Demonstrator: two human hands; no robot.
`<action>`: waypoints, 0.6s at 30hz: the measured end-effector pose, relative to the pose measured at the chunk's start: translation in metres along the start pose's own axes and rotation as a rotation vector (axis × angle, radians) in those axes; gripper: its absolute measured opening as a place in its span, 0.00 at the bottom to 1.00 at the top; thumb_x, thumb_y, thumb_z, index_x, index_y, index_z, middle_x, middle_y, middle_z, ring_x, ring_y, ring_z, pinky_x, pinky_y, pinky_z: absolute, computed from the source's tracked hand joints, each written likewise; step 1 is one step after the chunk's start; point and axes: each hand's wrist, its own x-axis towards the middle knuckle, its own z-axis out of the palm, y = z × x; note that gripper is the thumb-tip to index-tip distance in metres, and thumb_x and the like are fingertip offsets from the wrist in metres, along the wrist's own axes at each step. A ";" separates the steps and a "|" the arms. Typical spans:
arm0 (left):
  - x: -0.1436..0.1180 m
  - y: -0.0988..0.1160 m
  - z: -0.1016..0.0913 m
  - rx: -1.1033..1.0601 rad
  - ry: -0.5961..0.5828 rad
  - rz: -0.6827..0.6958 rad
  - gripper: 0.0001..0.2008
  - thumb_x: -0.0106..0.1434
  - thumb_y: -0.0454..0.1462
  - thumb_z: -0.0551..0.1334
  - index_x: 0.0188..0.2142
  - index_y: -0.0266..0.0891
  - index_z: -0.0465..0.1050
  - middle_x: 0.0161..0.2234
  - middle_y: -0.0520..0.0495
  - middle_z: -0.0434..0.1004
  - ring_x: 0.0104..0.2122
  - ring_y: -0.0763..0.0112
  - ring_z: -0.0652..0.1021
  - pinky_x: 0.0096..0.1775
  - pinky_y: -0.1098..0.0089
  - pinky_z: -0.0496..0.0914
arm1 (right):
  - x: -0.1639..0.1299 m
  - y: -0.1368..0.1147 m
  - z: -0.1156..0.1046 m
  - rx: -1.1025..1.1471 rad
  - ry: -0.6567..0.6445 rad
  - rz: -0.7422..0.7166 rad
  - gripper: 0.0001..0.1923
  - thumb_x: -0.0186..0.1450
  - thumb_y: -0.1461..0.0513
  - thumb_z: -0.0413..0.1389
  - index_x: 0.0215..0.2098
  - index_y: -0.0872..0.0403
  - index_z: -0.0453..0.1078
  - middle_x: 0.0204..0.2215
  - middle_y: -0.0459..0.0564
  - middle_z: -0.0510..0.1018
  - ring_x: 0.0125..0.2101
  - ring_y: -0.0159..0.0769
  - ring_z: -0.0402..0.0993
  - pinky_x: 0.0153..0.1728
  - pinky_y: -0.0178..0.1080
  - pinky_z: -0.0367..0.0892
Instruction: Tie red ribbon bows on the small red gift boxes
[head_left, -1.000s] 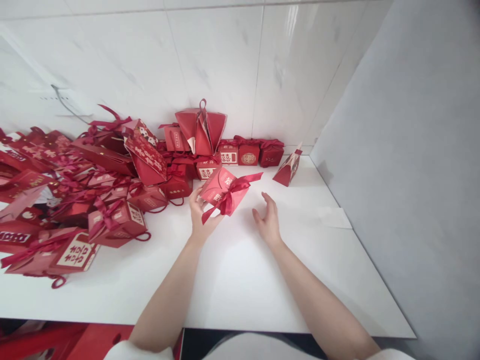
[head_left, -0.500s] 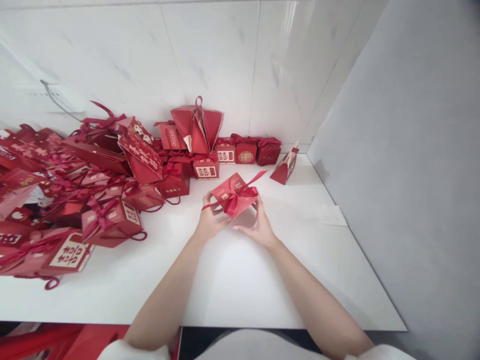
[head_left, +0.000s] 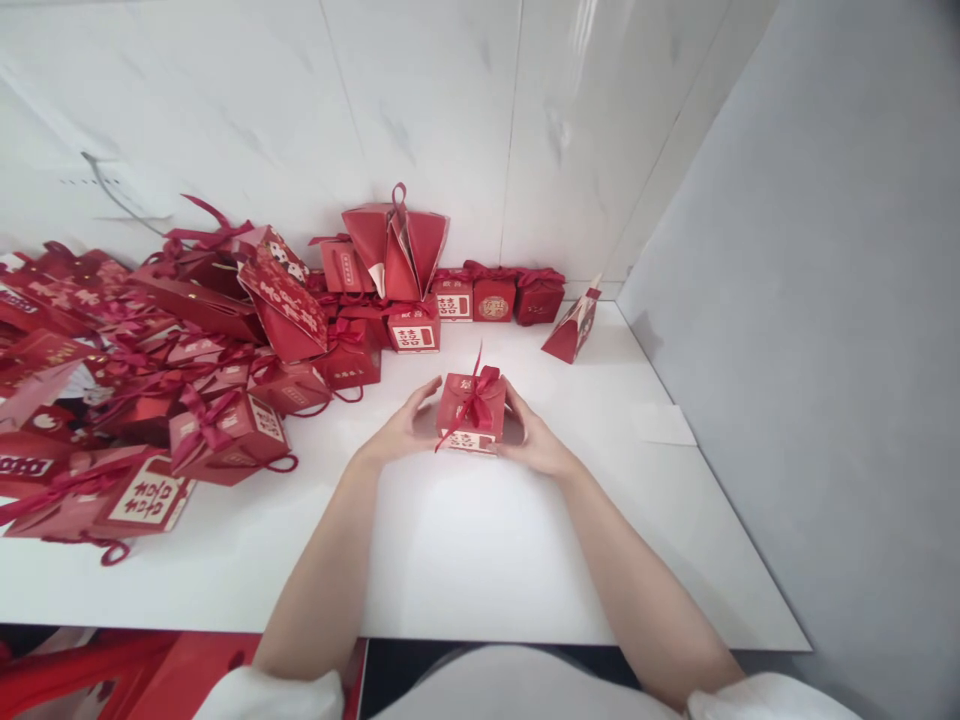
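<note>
"Flanking the ribboned box point(head_left: 470, 412), those two hands?"

"Yes: folded red card, satiny bow point(head_left: 480, 402), on the smooth bench point(head_left: 465, 560). The right hand's point(head_left: 538, 440) fingers hold its side; the left hand's point(head_left: 399, 432) curve wide, contact hard to tell."

"Others?"

"Three small boxes point(head_left: 494, 300) rowed by the wall point(head_left: 435, 120), one wedge-shaped carton point(head_left: 571, 330) beside them. The overlapping heap point(head_left: 217, 435) is cut off leftward."

Reading 囍, double happiness, on the front of the beribboned box point(head_left: 456, 405) at the clock's centre. Repeated on the back box point(head_left: 454, 298) at twelve, the row box point(head_left: 415, 333) at eleven, the bow-tied box point(head_left: 230, 445) and far-left box point(head_left: 30, 480) near nine, and the big box point(head_left: 142, 500) between eight and nine. Circled in gold, too small to make out, on the neighbouring box point(head_left: 495, 300) just past twelve.
</note>
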 end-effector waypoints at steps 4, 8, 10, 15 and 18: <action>-0.002 0.002 0.020 0.143 0.025 0.136 0.44 0.37 0.35 0.77 0.57 0.40 0.67 0.58 0.37 0.68 0.60 0.49 0.68 0.62 0.53 0.59 | 0.003 0.010 0.003 0.043 0.026 -0.018 0.48 0.59 0.53 0.65 0.70 0.47 0.46 0.68 0.55 0.55 0.64 0.48 0.59 0.62 0.56 0.59; 0.002 -0.003 0.041 0.262 0.466 0.292 0.43 0.36 0.36 0.76 0.53 0.41 0.66 0.54 0.40 0.69 0.58 0.48 0.68 0.62 0.54 0.58 | 0.006 0.027 0.007 -0.178 0.198 -0.058 0.46 0.58 0.52 0.65 0.69 0.46 0.50 0.66 0.55 0.59 0.65 0.49 0.57 0.62 0.58 0.58; 0.004 -0.007 0.045 0.357 0.651 0.367 0.45 0.36 0.37 0.77 0.54 0.41 0.63 0.54 0.40 0.68 0.58 0.47 0.68 0.62 0.54 0.59 | 0.005 0.031 0.007 -0.274 0.185 -0.061 0.44 0.59 0.53 0.64 0.68 0.47 0.51 0.65 0.56 0.61 0.64 0.50 0.60 0.61 0.58 0.60; 0.006 -0.018 0.042 0.520 0.836 0.473 0.47 0.38 0.41 0.76 0.56 0.42 0.58 0.54 0.38 0.65 0.57 0.48 0.68 0.59 0.53 0.62 | 0.003 0.027 0.010 -0.547 0.016 -0.133 0.34 0.62 0.54 0.61 0.64 0.49 0.60 0.59 0.56 0.71 0.59 0.50 0.67 0.59 0.57 0.63; 0.007 -0.020 0.035 0.576 0.876 0.483 0.48 0.40 0.43 0.76 0.57 0.42 0.55 0.54 0.38 0.64 0.58 0.48 0.67 0.59 0.53 0.61 | 0.002 0.022 0.012 -0.586 -0.019 -0.157 0.25 0.63 0.55 0.60 0.58 0.49 0.68 0.58 0.55 0.72 0.60 0.49 0.65 0.60 0.57 0.61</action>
